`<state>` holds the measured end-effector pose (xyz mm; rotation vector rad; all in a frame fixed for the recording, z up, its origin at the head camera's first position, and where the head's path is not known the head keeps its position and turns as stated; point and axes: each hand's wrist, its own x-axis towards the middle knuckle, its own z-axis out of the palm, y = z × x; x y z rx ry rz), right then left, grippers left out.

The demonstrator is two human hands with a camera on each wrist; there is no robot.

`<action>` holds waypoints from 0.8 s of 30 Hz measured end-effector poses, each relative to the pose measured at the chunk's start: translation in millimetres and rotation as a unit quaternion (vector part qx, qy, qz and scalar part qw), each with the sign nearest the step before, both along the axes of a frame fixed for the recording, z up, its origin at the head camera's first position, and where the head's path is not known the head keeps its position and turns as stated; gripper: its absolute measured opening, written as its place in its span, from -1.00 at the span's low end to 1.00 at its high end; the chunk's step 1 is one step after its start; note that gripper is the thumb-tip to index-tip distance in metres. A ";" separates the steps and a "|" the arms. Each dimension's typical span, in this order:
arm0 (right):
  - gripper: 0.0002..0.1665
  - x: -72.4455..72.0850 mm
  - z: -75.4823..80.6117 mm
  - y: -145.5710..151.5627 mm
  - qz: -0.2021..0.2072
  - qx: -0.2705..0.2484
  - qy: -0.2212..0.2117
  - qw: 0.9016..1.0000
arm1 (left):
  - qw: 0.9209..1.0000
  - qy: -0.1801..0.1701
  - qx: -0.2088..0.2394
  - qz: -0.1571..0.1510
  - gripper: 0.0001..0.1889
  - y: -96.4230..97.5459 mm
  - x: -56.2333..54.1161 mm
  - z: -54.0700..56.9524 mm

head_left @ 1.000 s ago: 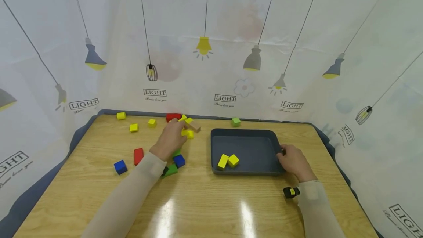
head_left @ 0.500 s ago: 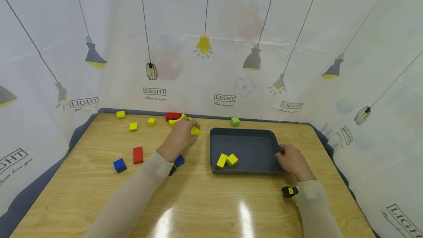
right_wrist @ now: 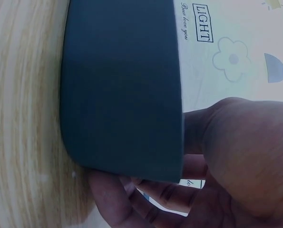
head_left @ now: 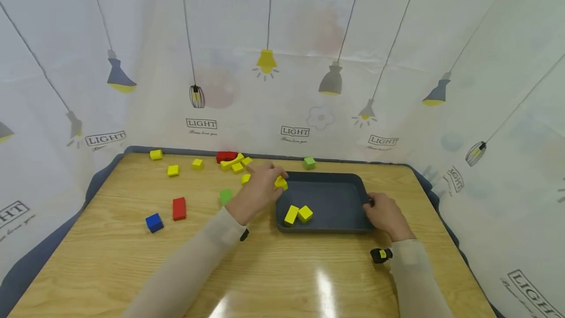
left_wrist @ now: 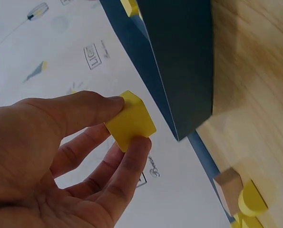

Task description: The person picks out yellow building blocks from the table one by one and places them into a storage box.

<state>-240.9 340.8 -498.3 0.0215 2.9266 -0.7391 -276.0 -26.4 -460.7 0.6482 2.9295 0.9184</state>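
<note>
My left hand (head_left: 257, 191) pinches a yellow block (head_left: 281, 183) between thumb and fingertips, at the left rim of the dark grey tray (head_left: 337, 202). In the left wrist view the yellow block (left_wrist: 130, 121) has flat faces and straight edges, with the thumb on top and a finger below. Two yellow blocks (head_left: 291, 215) lie in the tray's near left corner. On the tray's right side, my right hand (head_left: 388, 216) grips the wall. The right wrist view has the fingers (right_wrist: 165, 197) curled under the tray's end, thumb side at the rim.
Left of the tray lie a blue cube (head_left: 154, 223), a red block (head_left: 179, 209) and a green block (head_left: 226, 196). Several yellow pieces (head_left: 237, 167) cluster at the back beside a red piece (head_left: 226, 157). A light green cube (head_left: 309, 163) sits behind the tray, near the printed curtain.
My left hand has moved right from the cluster of yellow pieces to the tray's left rim, carrying a yellow block. The right hand has stayed on the tray.
</note>
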 end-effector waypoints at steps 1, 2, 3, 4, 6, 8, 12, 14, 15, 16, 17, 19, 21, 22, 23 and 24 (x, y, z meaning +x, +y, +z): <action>-0.34 -0.8 -0.2 -1.1 0.000 -0.001 0.000 1.000 | 1.000 -0.001 -0.001 -0.003 -0.64 2.0 0.4 -0.4; -0.34 -1.5 -0.3 -2.2 0.001 -0.002 0.000 1.000 | 1.000 -0.001 -0.002 -0.007 -0.64 4.4 0.9 -0.1; -0.34 -2.2 -0.4 -3.1 0.001 -0.004 -0.001 1.000 | 1.000 0.000 -0.003 -0.012 -0.64 7.0 1.8 0.1; -0.34 -2.6 -0.2 -4.1 0.002 -0.005 -0.002 1.000 | 1.000 0.001 -0.004 -0.016 -0.64 10.0 2.8 0.1; -0.33 -3.4 0.1 -4.8 0.003 -0.006 -0.005 1.000 | 1.000 0.005 -0.009 -0.029 -0.64 17.8 4.7 -1.0; -0.33 -3.3 0.7 -4.5 0.002 -0.006 -0.008 1.000 | 0.999 0.007 -0.013 -0.046 -0.65 27.9 8.7 -0.8; -0.33 -4.1 2.2 -1.6 0.007 -0.003 -0.006 1.000 | 0.996 0.024 -0.022 -0.084 -0.66 51.7 18.3 -1.6; -0.32 -4.5 2.5 -0.5 0.008 -0.002 -0.008 1.000 | 0.994 0.033 -0.030 -0.100 -0.66 64.4 23.6 -3.5; -0.32 -4.7 2.7 -0.1 0.009 -0.002 -0.009 1.000 | 0.993 0.036 -0.035 -0.108 -0.66 70.7 26.1 -5.3; -0.32 -4.6 2.6 0.2 0.009 -0.003 -0.011 1.000 | 0.992 0.037 -0.042 -0.115 -0.66 76.9 28.7 -7.3; -0.32 -4.4 2.4 0.8 0.009 -0.001 -0.013 1.000 | 0.991 0.038 -0.047 -0.123 -0.66 83.0 31.0 -9.6; -0.33 -4.1 2.1 2.0 0.008 0.001 -0.016 1.000 | 0.988 0.041 -0.061 -0.136 -0.66 94.5 35.5 -13.5; -0.33 -3.6 1.7 3.0 0.007 0.003 -0.016 1.000 | 0.985 0.047 -0.077 -0.145 -0.65 103.7 39.7 -15.2; -0.33 -3.7 1.3 3.1 0.007 0.005 -0.017 1.000 | 0.984 0.050 -0.082 -0.148 -0.64 106.6 41.4 -15.5; -0.33 -3.9 0.9 3.0 0.006 0.007 -0.017 1.000 | 0.983 0.053 -0.085 -0.151 -0.64 108.5 43.0 -15.5; -0.33 -4.3 0.4 3.0 0.004 0.008 -0.019 1.000 | 0.983 0.056 -0.090 -0.152 -0.63 109.7 44.4 -15.1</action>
